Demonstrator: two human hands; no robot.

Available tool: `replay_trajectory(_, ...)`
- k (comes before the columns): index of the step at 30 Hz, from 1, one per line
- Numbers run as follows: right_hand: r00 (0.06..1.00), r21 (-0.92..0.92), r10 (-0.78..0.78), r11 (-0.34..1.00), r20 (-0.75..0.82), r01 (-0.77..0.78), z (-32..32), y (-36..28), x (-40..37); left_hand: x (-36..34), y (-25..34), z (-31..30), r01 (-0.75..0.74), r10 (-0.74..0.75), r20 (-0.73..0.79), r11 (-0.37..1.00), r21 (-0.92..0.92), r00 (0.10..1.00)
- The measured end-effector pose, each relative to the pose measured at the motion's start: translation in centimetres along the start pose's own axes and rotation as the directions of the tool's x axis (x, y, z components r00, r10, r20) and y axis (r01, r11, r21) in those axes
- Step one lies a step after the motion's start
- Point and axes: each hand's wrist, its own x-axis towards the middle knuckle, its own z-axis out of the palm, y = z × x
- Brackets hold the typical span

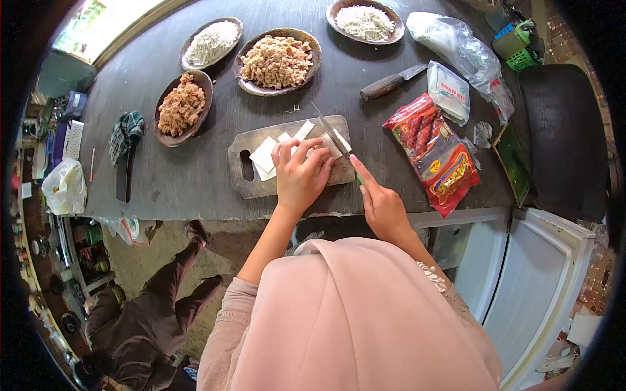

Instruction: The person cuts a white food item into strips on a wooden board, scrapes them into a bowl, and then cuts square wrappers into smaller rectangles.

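Note:
A wooden cutting board (261, 186) with a handle hole lies at the table's near edge. Flat white slices (263, 155) of food are spread over it, some overlapping. My left hand (301, 171) presses down on the slices with bent fingertips, covering part of them. In my right hand (385, 207) is a knife (331, 132) with a green handle, mostly hidden by the fingers. Its blade slants up and left across the board's right side, close beside the left fingertips. A few thin white strips (295, 109) lie on the table just beyond the board.
Bowls of brown diced food (277, 62), brown crumbly pieces (181, 109), white powdery food (212, 44) and white shreds (365, 23) stand farther back. At right lie another knife (383, 85), a red packet (435, 153), a white packet (448, 93) and a plastic bag (456, 49). A cloth (126, 135) lies left.

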Motion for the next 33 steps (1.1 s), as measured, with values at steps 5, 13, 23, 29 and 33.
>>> replay_trajectory(5, 0.999, -0.083, 0.022, 0.996, 0.036, -0.018, 0.0, -0.4, -1.3, -0.2, 0.0, -0.1, 0.002, -0.003, -0.039, 1.000, -0.003, 0.999)
replay_trajectory(13, 0.996, -0.166, 0.039, 0.986, 0.078, -0.025, 0.3, -1.1, -2.5, -0.3, -0.2, -0.1, -0.002, -0.001, -0.059, 0.999, -0.044, 0.998)
replay_trajectory(23, 1.000, -0.330, 0.024, 0.944, 0.013, -0.018, 2.4, -1.0, -0.6, -0.2, -0.2, 0.0, 0.012, -0.015, -0.056, 0.998, -0.055, 0.998)
replay_trajectory(29, 1.000, -0.273, -0.003, 0.962, -0.018, -0.002, 2.5, -0.7, -0.6, -0.2, -0.1, -0.2, 0.010, -0.011, -0.054, 1.000, -0.022, 0.998)
replay_trajectory(33, 1.000, -0.283, 0.004, 0.959, -0.009, -0.006, 1.7, -0.5, -2.9, -0.3, 0.2, -0.4, 0.025, -0.025, -0.055, 1.000, -0.005, 0.998)
